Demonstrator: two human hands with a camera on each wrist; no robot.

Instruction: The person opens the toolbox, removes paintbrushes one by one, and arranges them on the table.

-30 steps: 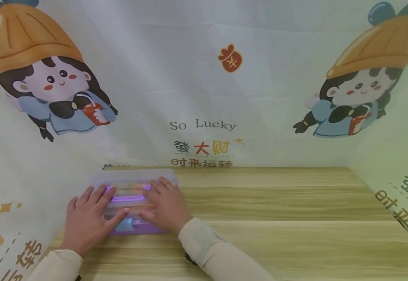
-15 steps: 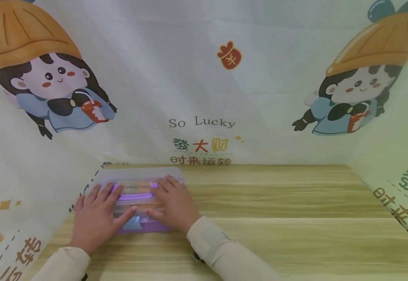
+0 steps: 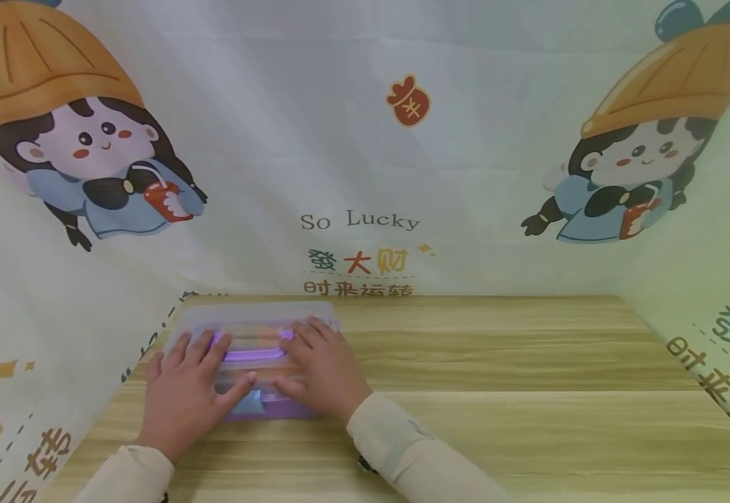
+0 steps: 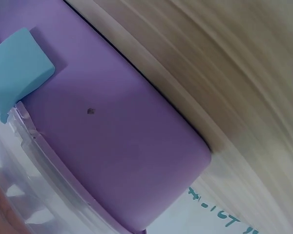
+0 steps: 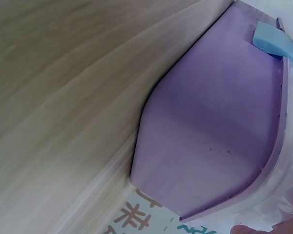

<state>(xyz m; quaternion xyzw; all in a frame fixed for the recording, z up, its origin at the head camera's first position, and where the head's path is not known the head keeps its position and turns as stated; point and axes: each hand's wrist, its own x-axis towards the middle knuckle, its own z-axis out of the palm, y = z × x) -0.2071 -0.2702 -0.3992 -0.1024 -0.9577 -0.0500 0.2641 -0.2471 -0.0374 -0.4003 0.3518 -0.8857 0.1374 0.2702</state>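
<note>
The left hand [image 3: 179, 397] and right hand [image 3: 329, 369] are resting spread, unclenched fingers on the box [image 3: 295, 408], lying toward their two and nine o'clock respectively.

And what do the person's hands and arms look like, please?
The left hand and right hand wear no gloves. The left sleeve and right sleeve are cream; a faint greyish patch marks the right one. Small black parts peek out beneath both.

A flat, yellow-brown table [image 3: 497, 363] with streaky wood grain running from side to side stretches across the work area. Directly on its left part, near the far edge, sits a purple, rounded-cornered, clear-topped plastic box [image 3: 292, 408].
</note>
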